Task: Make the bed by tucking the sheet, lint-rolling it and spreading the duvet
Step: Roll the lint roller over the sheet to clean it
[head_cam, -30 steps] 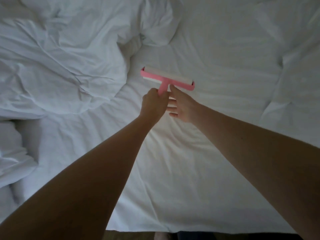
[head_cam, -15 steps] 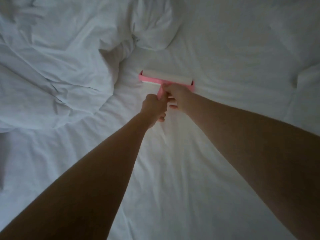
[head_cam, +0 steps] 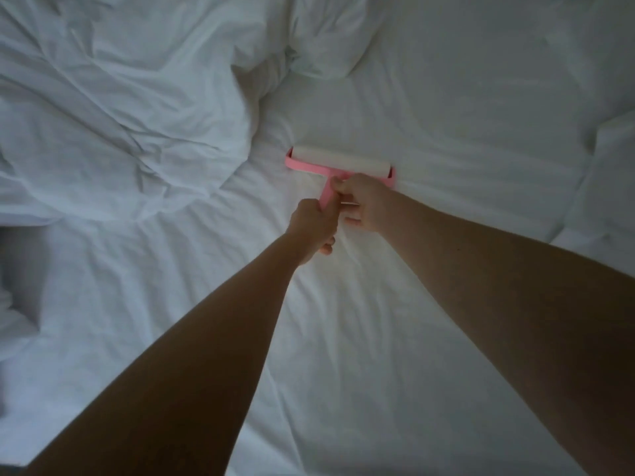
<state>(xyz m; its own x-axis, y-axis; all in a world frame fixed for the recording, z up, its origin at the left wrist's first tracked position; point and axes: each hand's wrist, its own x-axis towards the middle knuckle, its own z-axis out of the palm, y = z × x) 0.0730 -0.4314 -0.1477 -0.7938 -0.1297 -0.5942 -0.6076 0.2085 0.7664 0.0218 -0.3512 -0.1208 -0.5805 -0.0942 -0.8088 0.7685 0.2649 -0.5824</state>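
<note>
lint roller (head_cam: 340,162) handle half hidden, hands (head_cam: 311,223) gripping

My lint roller (head_cam: 340,164) is pink with a white roll, shaped like a T. Its roll lies on the white sheet (head_cam: 343,355). My left hand (head_cam: 311,225) and right hand (head_cam: 364,204) hold its handle. The sheet has soft wrinkles. The white duvet (head_cam: 120,115) is bunched up at the left.
</note>
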